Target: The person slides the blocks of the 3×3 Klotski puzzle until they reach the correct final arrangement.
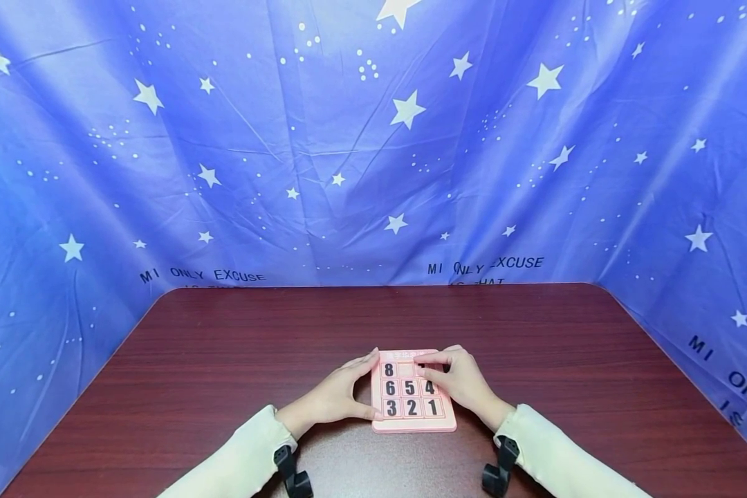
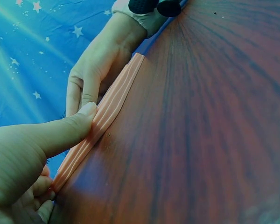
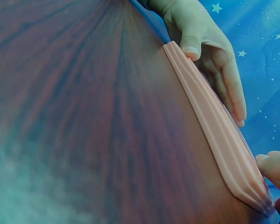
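The pink number puzzle (image 1: 413,426) lies flat near the front of the dark red wooden table (image 1: 236,346), between the two hands. The left hand (image 1: 336,394) has its grip clamped on the puzzle's left edge, thumb at the lower corner and fingers by the upper one. The right hand (image 1: 465,382) reaches over the upper right, thumb and forefinger tips close together against the board; whether that grip pinches a tile I cannot tell. It stands in the way of the top-right tile, mostly hiding its figure, and covers part of the white heading. Just left of those fingertips is an open slot (image 1: 406,371), with the 8 tile (image 1: 389,371) on its other side; 6, 5, 4 and 3, 2, 1 fill the rows below. Pale sleeves (image 1: 230,453) cover both forearms, with a black device (image 1: 299,483) at each wrist. Around the table hangs a blue curtain (image 1: 324,131) printed with white stars and black lettering (image 1: 240,275), creased in places; the table's far edge cuts off the lowest line of words.
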`<control>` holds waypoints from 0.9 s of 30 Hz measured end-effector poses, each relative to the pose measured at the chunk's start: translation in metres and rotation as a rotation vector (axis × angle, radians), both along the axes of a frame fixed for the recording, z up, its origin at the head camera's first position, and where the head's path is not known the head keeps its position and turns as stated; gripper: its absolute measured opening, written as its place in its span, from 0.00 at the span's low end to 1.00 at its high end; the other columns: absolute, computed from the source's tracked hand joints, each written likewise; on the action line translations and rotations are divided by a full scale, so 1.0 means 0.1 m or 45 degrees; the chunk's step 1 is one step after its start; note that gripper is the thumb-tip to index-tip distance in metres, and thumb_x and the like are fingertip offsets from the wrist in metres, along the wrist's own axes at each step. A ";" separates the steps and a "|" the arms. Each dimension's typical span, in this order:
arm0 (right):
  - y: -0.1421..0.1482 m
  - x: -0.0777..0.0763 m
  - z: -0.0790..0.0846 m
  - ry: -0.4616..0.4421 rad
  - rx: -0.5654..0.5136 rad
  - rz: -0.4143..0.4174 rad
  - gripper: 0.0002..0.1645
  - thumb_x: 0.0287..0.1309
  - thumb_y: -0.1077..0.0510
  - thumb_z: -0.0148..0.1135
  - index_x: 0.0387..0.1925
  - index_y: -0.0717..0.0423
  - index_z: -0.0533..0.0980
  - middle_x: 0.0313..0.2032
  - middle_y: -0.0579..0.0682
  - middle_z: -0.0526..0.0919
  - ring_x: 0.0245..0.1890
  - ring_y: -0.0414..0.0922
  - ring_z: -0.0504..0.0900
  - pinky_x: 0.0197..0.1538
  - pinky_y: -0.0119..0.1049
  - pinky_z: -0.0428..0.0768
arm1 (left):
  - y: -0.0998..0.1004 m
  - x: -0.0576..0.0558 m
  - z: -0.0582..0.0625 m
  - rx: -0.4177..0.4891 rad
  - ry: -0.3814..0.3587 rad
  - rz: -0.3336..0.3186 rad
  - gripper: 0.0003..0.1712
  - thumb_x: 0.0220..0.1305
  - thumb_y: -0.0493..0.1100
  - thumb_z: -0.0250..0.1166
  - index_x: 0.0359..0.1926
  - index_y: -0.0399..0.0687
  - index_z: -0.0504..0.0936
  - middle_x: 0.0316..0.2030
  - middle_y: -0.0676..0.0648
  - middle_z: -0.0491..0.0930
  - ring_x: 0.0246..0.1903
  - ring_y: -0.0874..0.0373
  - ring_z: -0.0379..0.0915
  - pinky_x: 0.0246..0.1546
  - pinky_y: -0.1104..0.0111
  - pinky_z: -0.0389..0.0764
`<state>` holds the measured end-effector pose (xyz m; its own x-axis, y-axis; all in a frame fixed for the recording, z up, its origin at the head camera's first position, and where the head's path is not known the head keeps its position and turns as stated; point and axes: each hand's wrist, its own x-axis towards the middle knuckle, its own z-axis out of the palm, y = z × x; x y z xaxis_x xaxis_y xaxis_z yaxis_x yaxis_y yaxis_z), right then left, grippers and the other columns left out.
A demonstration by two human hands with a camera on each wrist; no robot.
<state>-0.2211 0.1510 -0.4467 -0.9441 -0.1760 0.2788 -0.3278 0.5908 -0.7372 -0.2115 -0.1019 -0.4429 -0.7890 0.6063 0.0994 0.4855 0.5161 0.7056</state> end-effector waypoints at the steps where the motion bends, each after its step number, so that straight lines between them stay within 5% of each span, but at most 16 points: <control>1: 0.01 0.00 0.00 0.006 0.001 0.005 0.12 0.45 0.60 0.73 0.36 0.49 0.87 0.26 0.42 0.81 0.31 0.40 0.69 0.35 0.33 0.67 | 0.00 0.00 0.00 0.001 -0.002 -0.001 0.58 0.43 0.51 0.77 0.70 0.35 0.55 0.71 0.42 0.53 0.69 0.48 0.50 0.67 0.51 0.55; 12: 0.08 0.01 0.00 -0.037 -0.008 0.005 0.14 0.46 0.62 0.71 0.38 0.47 0.86 0.35 0.46 0.85 0.36 0.42 0.72 0.41 0.36 0.70 | 0.00 0.00 -0.01 0.010 0.000 -0.004 0.58 0.43 0.50 0.77 0.70 0.34 0.55 0.71 0.41 0.53 0.69 0.48 0.50 0.67 0.52 0.55; 27: 0.06 0.01 0.00 -0.047 -0.112 -0.009 0.13 0.46 0.59 0.72 0.39 0.50 0.86 0.36 0.46 0.86 0.34 0.42 0.71 0.38 0.33 0.68 | 0.00 -0.01 -0.01 0.015 -0.003 -0.004 0.58 0.43 0.50 0.77 0.70 0.35 0.55 0.71 0.41 0.53 0.69 0.48 0.50 0.67 0.52 0.55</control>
<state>-0.2204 0.1567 -0.4467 -0.9550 -0.1459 0.2581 -0.2958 0.5256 -0.7976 -0.2122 -0.1018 -0.4437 -0.7874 0.6076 0.1044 0.4853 0.5065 0.7127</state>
